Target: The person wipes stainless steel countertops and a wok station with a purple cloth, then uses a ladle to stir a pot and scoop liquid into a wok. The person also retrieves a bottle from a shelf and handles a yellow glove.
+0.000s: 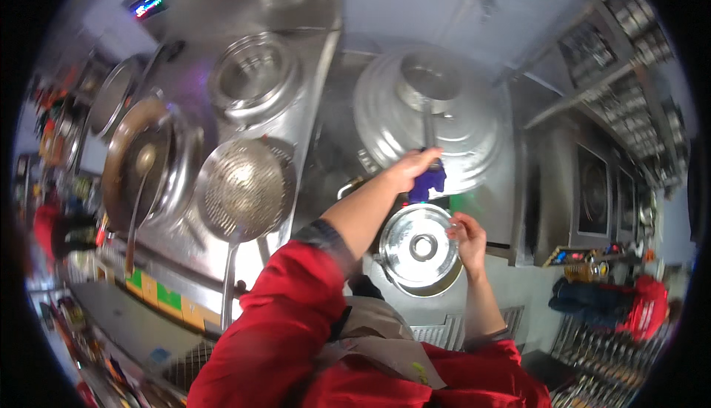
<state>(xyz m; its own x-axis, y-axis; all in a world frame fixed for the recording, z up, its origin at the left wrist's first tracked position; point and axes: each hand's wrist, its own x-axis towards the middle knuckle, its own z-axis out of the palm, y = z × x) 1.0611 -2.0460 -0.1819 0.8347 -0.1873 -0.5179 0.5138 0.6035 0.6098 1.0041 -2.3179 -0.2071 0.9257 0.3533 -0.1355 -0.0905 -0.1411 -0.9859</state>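
Note:
My left hand (416, 168) is closed around the long handle of a metal dipper (427, 80), whose round cup is over the large domed aluminium lid (370, 111). A purple cloth (427, 184) hangs just below that hand; whether the fingers also grip it I cannot tell. Nearer to me, a shiny round lid (404, 234) with a centre knob lies over a steel pot (437, 289), leaving part of the pot's near rim uncovered. Beside this lid's right edge, my right hand (469, 242) has its fingers apart and slightly bent, holding nothing visible.
To the left, a steel range holds a wok (118, 148) with a ladle (146, 160), a large perforated strainer (244, 186) and stacked round pans (255, 74). An oven (592, 189) and wire shelving (592, 89) stand right. Another person (637, 308) is at the lower right.

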